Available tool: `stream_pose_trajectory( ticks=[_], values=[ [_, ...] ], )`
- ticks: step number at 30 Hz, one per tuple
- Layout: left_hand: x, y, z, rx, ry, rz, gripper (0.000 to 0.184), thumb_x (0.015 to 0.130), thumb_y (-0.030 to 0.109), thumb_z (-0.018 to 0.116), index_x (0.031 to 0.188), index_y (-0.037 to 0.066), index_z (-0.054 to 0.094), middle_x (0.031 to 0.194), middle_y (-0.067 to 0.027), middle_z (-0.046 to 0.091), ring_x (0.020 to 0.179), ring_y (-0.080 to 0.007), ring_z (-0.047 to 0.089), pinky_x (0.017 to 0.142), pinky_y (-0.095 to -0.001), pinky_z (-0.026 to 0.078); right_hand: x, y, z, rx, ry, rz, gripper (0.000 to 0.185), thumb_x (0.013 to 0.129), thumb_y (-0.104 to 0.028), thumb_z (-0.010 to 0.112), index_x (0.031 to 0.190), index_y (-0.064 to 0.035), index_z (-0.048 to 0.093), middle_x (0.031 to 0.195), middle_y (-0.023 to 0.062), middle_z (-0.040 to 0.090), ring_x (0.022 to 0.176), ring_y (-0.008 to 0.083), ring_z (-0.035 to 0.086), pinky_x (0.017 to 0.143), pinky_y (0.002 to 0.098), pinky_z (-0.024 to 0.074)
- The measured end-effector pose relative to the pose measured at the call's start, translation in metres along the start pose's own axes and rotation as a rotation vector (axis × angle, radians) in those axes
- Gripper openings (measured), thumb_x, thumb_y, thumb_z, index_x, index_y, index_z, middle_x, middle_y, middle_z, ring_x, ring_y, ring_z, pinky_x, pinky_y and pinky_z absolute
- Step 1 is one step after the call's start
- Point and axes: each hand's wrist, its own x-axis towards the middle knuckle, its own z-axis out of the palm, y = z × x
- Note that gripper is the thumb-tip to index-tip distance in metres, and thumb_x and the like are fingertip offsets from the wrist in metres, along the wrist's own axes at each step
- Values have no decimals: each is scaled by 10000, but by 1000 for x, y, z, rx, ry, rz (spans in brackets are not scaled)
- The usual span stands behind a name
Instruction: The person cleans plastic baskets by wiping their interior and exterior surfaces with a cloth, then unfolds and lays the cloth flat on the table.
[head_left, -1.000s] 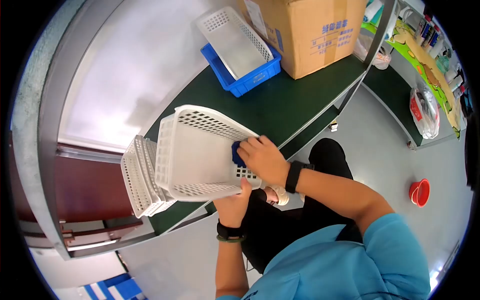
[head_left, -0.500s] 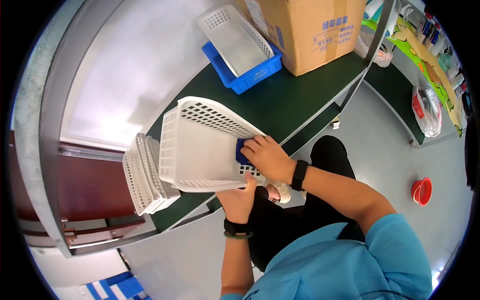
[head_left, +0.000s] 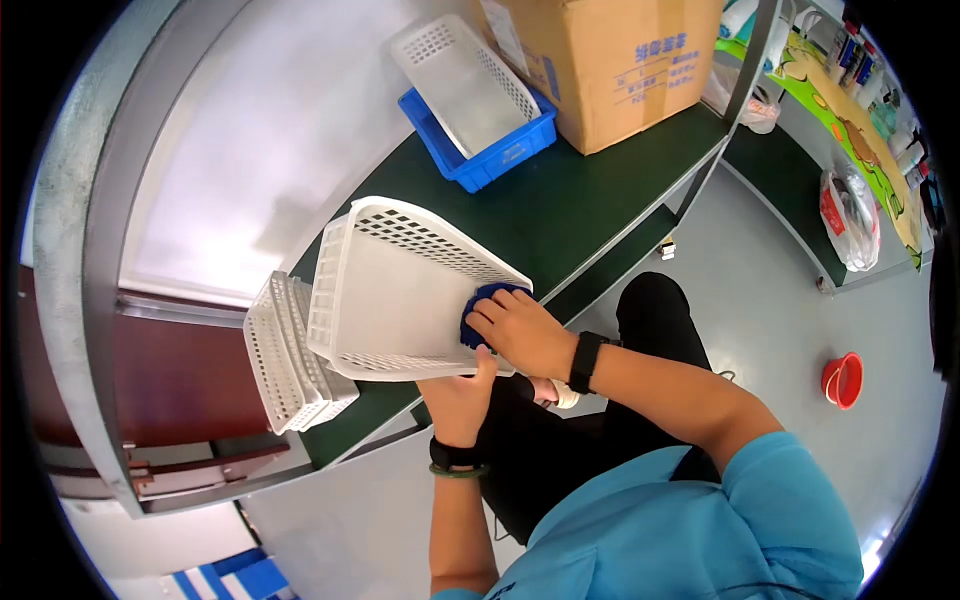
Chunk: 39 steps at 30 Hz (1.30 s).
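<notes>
A white perforated basket (head_left: 400, 290) is tilted with its opening toward me over the dark green shelf. My left hand (head_left: 458, 400) grips its lower near edge, thumb on the rim and the other fingers hidden beneath. Inside the basket's near end, my right hand (head_left: 520, 330) presses a dark blue cloth (head_left: 480, 308) against the plastic, its fingers bent over the cloth. Just left of the basket, several nested white baskets (head_left: 285, 350) stand on the shelf.
Behind, a blue tray (head_left: 505, 150) holds another white basket (head_left: 465, 85), beside a large cardboard box (head_left: 630, 80). The green shelf (head_left: 560, 215) has a metal edge. A red bucket (head_left: 842, 381) is on the floor at right; a plastic bag (head_left: 850, 220) sits on a lower shelf.
My right hand and the cloth have shifted slightly within the basket's near end, and more of the cloth shows. The held basket has moved a little, with my left hand still on its edge.
</notes>
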Motion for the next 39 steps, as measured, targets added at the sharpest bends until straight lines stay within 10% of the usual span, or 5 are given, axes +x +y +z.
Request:
stream_pose_trajectory(
  ticks=[7, 11, 39],
  values=[
    [3, 5, 0, -82, -5, -19, 284, 709, 110, 698, 938, -31, 604, 831, -161, 633, 757, -362, 605, 712, -433, 482, -20, -1, -24, -92, -66, -74, 191, 784, -136, 569, 938, -47, 642, 929, 45, 582, 909, 218, 528, 770, 322, 428],
    [-2, 4, 1, -59, -32, 0, 399, 725, 52, 691, 1063, -79, 525, 976, -170, 587, 866, -285, 571, 828, -401, 465, 5, 11, -8, -218, 73, -22, 322, 756, -133, 580, 1053, -16, 621, 1114, 75, 582, 986, 209, 525, 837, 309, 432],
    [-1, 2, -2, -5, -75, -22, 409, 718, 72, 706, 1064, -72, 541, 996, -192, 591, 879, -330, 565, 842, -433, 446, 7, 6, -5, -47, -75, -9, 233, 734, -130, 592, 942, -33, 632, 960, 45, 584, 925, 213, 532, 818, 303, 458]
  ],
)
